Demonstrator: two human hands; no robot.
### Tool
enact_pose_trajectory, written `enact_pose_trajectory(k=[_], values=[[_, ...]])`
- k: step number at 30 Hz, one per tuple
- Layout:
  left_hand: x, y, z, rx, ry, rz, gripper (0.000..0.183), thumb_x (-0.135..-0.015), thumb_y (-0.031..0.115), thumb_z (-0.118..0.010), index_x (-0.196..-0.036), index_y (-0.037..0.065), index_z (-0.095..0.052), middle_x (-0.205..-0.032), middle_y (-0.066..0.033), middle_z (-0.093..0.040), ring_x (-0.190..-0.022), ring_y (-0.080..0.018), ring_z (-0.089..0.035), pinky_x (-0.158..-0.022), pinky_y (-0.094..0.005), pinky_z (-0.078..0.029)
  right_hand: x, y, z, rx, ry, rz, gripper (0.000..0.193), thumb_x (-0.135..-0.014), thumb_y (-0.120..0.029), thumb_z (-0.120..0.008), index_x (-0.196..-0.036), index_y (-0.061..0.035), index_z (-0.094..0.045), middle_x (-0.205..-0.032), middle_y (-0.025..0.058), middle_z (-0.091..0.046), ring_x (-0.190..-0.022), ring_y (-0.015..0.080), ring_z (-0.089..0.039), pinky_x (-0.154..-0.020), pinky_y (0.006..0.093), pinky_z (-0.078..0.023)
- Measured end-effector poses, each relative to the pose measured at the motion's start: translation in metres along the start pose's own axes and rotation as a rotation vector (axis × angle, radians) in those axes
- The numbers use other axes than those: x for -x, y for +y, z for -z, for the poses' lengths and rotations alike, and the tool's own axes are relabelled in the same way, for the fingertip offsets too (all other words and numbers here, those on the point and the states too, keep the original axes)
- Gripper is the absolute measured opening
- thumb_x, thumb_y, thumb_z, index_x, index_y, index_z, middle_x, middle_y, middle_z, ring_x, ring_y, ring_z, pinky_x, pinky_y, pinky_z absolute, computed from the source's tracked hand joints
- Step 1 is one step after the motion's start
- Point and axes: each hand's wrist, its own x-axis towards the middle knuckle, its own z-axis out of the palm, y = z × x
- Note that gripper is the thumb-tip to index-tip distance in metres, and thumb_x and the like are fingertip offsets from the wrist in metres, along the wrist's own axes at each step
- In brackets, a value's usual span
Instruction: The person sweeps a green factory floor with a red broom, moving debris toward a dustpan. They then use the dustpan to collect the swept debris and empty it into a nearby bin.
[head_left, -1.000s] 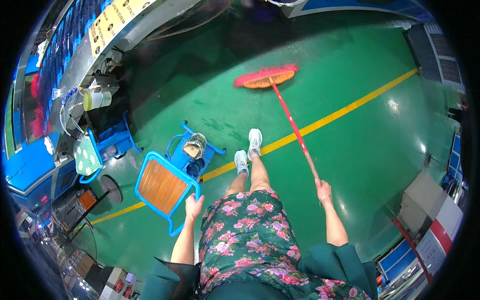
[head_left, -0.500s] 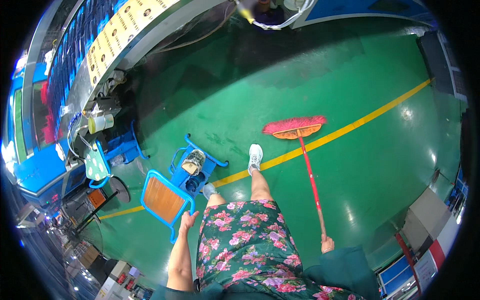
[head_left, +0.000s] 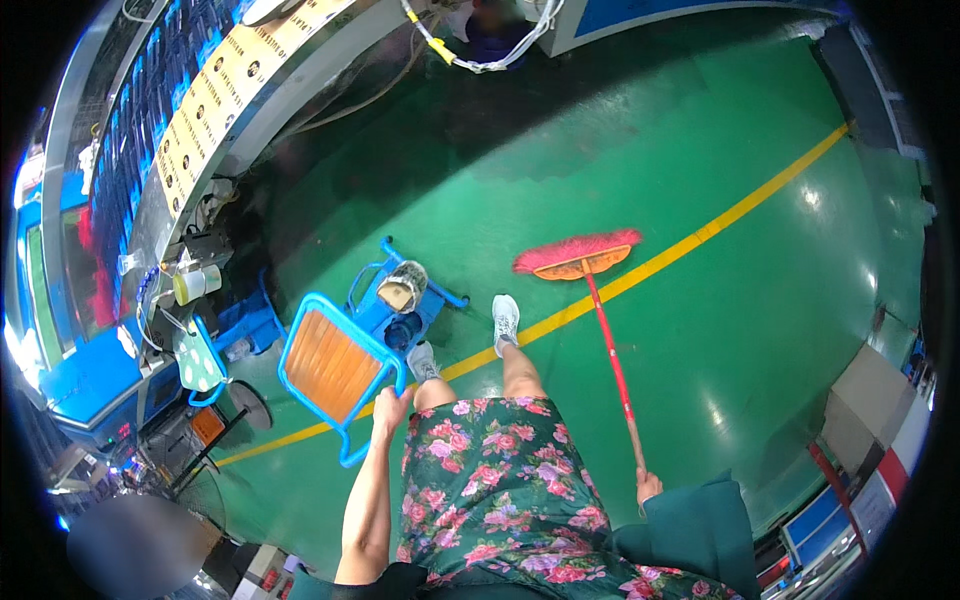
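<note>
Wood-backed blue chair (head_left: 335,362), red-handled broom (head_left: 601,320): both were gripped, neither yet released.
I logged left hand (head_left: 391,408) clasping chair frame (head_left: 352,322), right hand (head_left: 650,487) round broom handle (head_left: 614,370), bristles (head_left: 578,247) beside yellow floor line (head_left: 700,237).

glossy green floor (head_left: 740,330), yellow line (head_left: 700,236), blue cabinet (head_left: 95,388) at left
</note>
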Motion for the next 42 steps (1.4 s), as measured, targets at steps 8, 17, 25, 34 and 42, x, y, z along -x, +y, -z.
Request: enact_pose_trajectory(k=[8,17,25,34,42], values=[[-0.036,0.077,0.048,-0.285,0.039,-0.174,0.051,-0.076,0.051,-0.065,-0.085,0.0,-0.065,-0.084,-0.0248,-0.065,-0.083,-0.0385,-0.064,-0.073,-0.0477,-0.05,0.031,-0.014,-0.037,-0.136,0.023,0.048,0.055,-0.092,-0.046,-0.044,-0.075,0.0031,-0.061,-0.069,0.0236,-0.059,-0.07,0.0406,-0.058,-0.064,0.0495,-0.042],[-0.052,0.12,0.052,-0.31,0.128,-0.411,0.043,-0.076,0.04,-0.065,-0.068,-0.002,-0.063,-0.069,-0.0227,-0.063,-0.072,-0.039,-0.064,-0.067,-0.0445,-0.049,0.027,-0.07,-0.109,-0.475,0.084,-0.09,0.058,-0.09,-0.053,-0.042,-0.082,0.0007,-0.061,-0.081,0.0257,-0.06,-0.079,0.0449,-0.057,-0.067,0.0513,-0.043],[-0.072,0.126,0.031,-0.256,0.182,-0.51,0.034,-0.072,0.029,-0.069,-0.071,-0.004,-0.061,-0.065,-0.0179,-0.062,-0.061,-0.034,-0.061,-0.061,-0.043,-0.048,0.039,-0.094,-0.172,-0.564,-0.09,-0.328,0.057,-0.092,-0.053,-0.038,-0.095,-0.0019,-0.064,-0.089,0.0225,-0.064,-0.088,0.0414,-0.06,-0.074,0.0486,-0.048],[-0.062,0.128,0.043,-0.078,-0.01,-0.49,0.04,-0.074,0.027,-0.069,-0.104,0.003,-0.056,-0.069,-0.0097,-0.056,-0.047,-0.0188,-0.052,-0.038,-0.0321,-0.041,0.238,-0.022,-0.299,-0.451,-0.086,-0.463,0.055,-0.092,-0.051,-0.04,-0.094,-0.0013,-0.063,-0.085,0.0235,-0.064,-0.081,0.0409,-0.061,-0.072,0.0492,-0.048],[-0.086,0.122,0.045,-0.007,0.001,-0.487,0.033,-0.074,0.031,-0.067,-0.063,0.009,-0.046,-0.046,-0.0016,-0.038,-0.03,-0.0134,-0.035,-0.029,-0.0301,-0.032,0.232,-0.063,-0.258,-0.419,-0.061,-0.284,0.05,-0.093,-0.048,-0.038,-0.098,-0.0045,-0.062,-0.086,0.0208,-0.065,-0.083,0.0385,-0.062,-0.072,0.0475,-0.049]])
